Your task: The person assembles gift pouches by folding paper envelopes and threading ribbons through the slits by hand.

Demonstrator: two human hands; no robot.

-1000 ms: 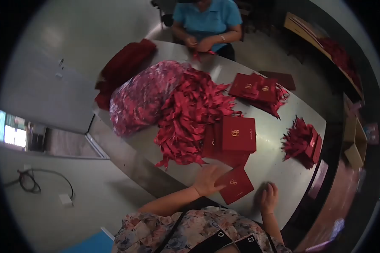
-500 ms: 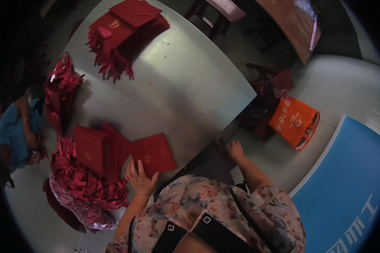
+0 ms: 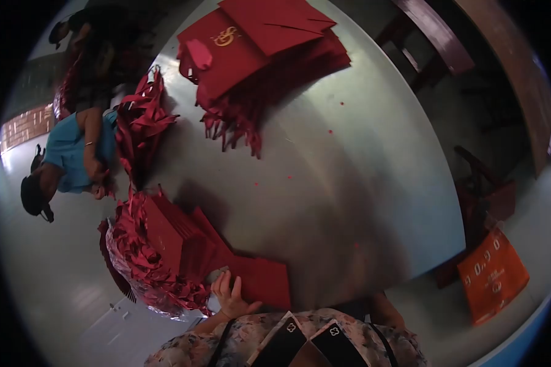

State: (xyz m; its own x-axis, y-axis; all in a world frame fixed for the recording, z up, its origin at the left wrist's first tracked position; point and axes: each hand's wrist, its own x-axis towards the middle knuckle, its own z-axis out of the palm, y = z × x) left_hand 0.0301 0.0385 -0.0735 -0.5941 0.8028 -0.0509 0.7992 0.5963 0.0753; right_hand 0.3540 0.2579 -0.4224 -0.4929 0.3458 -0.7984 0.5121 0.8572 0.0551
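My left hand [image 3: 229, 295] lies with fingers spread at the left end of a flat red folder-like piece [image 3: 263, 282] near the table's front edge. Just left of it, several red pieces [image 3: 180, 238] stand close together and lean. They rest against a large heap of red ribbon strips [image 3: 138, 244] in clear plastic. My right forearm [image 3: 388, 315] shows at the bottom, beside my floral top; its hand is dark and partly hidden, so its fingers cannot be made out.
A tall stack of flat red pieces [image 3: 275, 37] with a gold emblem and hanging ribbons lies on the far side of the table [image 3: 324, 202]. Another ribbon bundle [image 3: 142, 128] is at the left edge. A person in blue [image 3: 73, 147] works there. An orange bag [image 3: 494, 278] hangs at right.
The view has swung, bringing more of the person at left into sight. My left hand stays by the flat red piece. My right arm has drawn in lower, close to my body.
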